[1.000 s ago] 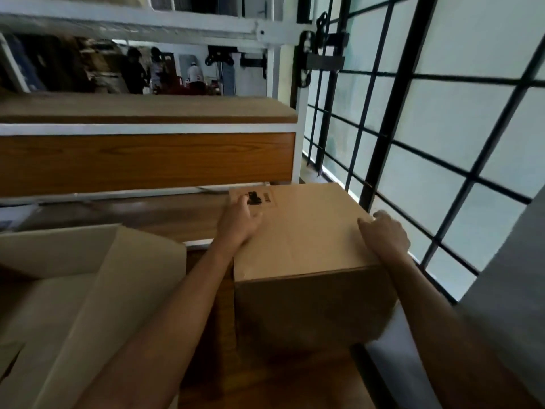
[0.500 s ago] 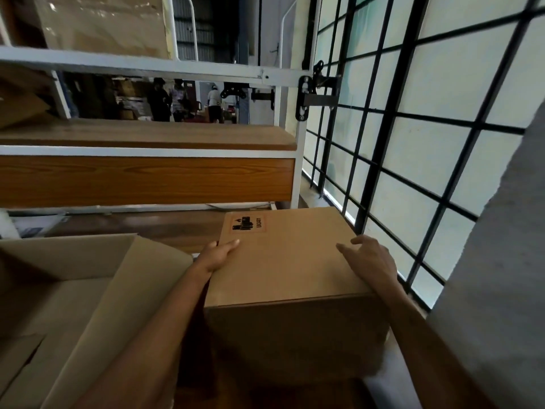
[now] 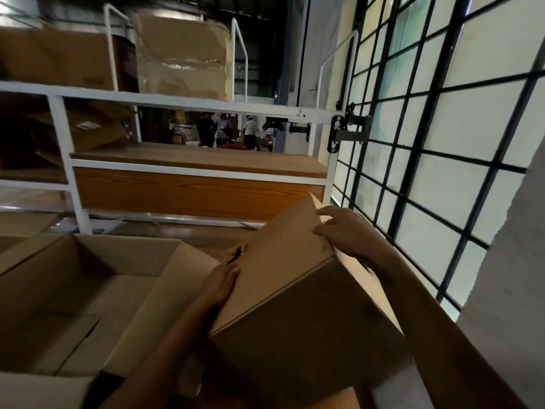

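Note:
A closed brown cardboard box (image 3: 283, 278) with a small black print near one corner is tilted, its far right corner raised. My left hand (image 3: 219, 283) presses flat against the box's left edge, fingers straight. My right hand (image 3: 345, 234) lies over the upper right edge with the fingers curled onto the top face. To the left lies a large open cardboard box (image 3: 97, 293), flaps spread.
A white metal shelf frame (image 3: 188, 101) with wooden boards (image 3: 200, 160) stands ahead, carrying wrapped cartons (image 3: 182, 54) on top. A black barred window (image 3: 442, 143) runs along the right. A pale wall (image 3: 513, 290) is at the near right. People stand far behind the shelf.
The closed box has been tilted and lifted, turning its right corner upward. My left hand slid down its left edge. The view has swung upward, showing the upper shelf.

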Demonstrator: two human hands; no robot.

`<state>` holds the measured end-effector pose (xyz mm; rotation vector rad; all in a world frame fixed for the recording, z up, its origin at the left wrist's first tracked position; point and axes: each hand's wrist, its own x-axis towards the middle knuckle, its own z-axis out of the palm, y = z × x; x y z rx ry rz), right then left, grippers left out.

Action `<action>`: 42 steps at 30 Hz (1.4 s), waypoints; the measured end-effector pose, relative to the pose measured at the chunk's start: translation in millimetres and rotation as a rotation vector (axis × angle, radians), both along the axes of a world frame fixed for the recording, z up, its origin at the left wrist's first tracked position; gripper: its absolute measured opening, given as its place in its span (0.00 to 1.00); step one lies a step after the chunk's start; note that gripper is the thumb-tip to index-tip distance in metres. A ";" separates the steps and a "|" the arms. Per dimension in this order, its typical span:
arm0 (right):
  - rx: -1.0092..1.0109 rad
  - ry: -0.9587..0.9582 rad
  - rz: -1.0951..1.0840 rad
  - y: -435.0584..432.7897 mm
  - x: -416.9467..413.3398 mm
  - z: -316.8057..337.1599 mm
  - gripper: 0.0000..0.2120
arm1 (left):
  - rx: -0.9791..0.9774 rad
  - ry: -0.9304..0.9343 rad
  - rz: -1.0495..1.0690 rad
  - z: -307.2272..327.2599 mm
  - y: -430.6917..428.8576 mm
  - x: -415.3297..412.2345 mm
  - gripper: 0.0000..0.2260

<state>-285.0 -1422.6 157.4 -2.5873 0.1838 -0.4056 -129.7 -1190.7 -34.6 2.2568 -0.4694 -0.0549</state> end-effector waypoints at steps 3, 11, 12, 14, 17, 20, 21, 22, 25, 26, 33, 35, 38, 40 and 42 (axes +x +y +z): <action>0.059 -0.071 0.099 12.7 3.7 -5.1 0.20 | -0.019 -0.104 -0.050 33.5 -13.2 -25.2 0.12; -0.048 -0.143 0.180 12.2 5.1 -41.1 0.17 | -0.200 -0.034 -0.183 172.5 -76.1 -57.5 0.24; -0.028 -0.107 0.102 6.5 5.7 -49.1 0.17 | -0.144 -0.009 -0.184 175.9 -80.2 -53.5 0.25; 0.000 -0.009 -0.102 -11.9 1.2 -68.0 0.23 | -0.090 0.042 -0.179 171.8 -77.9 -45.1 0.23; 0.157 0.159 -0.324 -36.3 -16.8 -91.2 0.30 | -0.197 0.059 -0.159 164.2 -64.4 -37.0 0.17; 0.424 0.137 -0.369 -46.9 -24.5 -101.9 0.29 | -0.447 0.117 -0.140 159.6 -57.3 -41.6 0.11; 0.471 0.099 -0.375 -48.6 -25.8 -101.0 0.28 | -0.483 0.131 -0.138 159.6 -56.5 -43.3 0.11; 0.485 0.071 -0.374 -48.3 -28.4 -97.4 0.27 | -0.486 0.136 -0.137 160.2 -56.2 -45.1 0.12; 0.398 0.005 -0.357 -52.6 -38.0 -78.6 0.26 | -0.499 0.168 -0.146 163.0 -57.6 -46.0 0.14; 0.346 -0.004 -0.355 -55.5 -39.7 -70.1 0.26 | -0.524 0.196 -0.140 162.7 -58.1 -47.1 0.14; 0.138 0.020 -0.439 -61.6 -44.0 -70.5 0.30 | -0.548 0.324 -0.065 102.7 -67.3 -57.1 0.20; 0.195 -0.053 -0.430 -60.1 -44.6 -77.0 0.28 | -0.622 0.312 0.003 92.6 -65.9 -59.1 0.19; 0.374 -0.347 -0.380 -62.9 -44.3 -74.8 0.19 | -0.557 0.053 0.005 102.8 -61.6 -55.6 0.15; 0.559 -0.578 -0.340 -61.3 -50.7 -67.4 0.11 | -0.574 -0.119 -0.030 125.1 -59.2 -66.5 0.15; 0.962 -0.615 -0.267 -58.0 -62.5 -56.7 0.11 | -0.801 -0.013 -0.060 151.9 -54.2 -84.0 0.22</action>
